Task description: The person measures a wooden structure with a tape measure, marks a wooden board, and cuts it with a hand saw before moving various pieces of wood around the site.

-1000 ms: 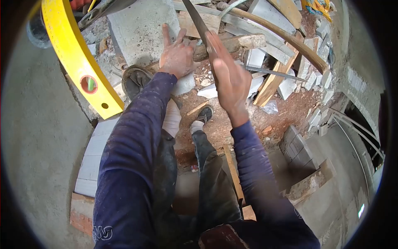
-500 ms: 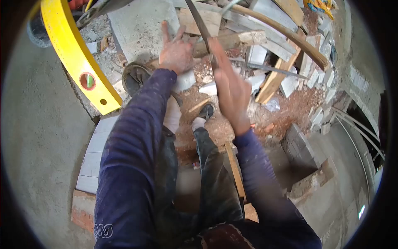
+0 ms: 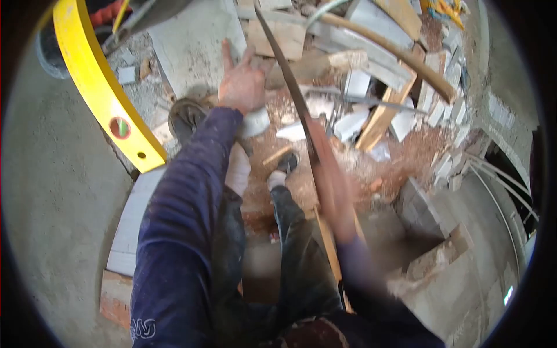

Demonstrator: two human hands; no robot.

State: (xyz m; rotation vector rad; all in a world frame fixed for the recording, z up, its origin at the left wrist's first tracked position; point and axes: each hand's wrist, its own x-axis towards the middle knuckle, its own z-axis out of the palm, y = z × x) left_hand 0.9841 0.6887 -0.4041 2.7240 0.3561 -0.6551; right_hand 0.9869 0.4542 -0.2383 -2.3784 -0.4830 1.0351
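My right hand (image 3: 333, 185), blurred by motion, is wrapped around the near end of a handsaw (image 3: 284, 61). The saw's handle is mostly hidden in my fist, and its long narrow blade points away from me, crossing a rough timber piece (image 3: 310, 68). My left hand (image 3: 242, 87) lies with fingers stretched and spread beside the timber's left end. Whether it presses on the wood or on the grey slab (image 3: 197, 49) cannot be made out. My shoe (image 3: 187, 120) is raised just below that hand, and the other shoe (image 3: 288, 161) stands on reddish soil.
A yellow spirit level (image 3: 96, 81) stands at the left beside a concrete surface (image 3: 52, 191). Broken tiles, wood offcuts (image 3: 386, 110) and a curved wooden handle (image 3: 406, 55) litter the far right. A grey block (image 3: 420, 203) and a low ledge (image 3: 438, 252) are at right.
My right hand has drawn back toward my body with the saw, so more blade shows beyond it. My left hand stays in nearly the same place.
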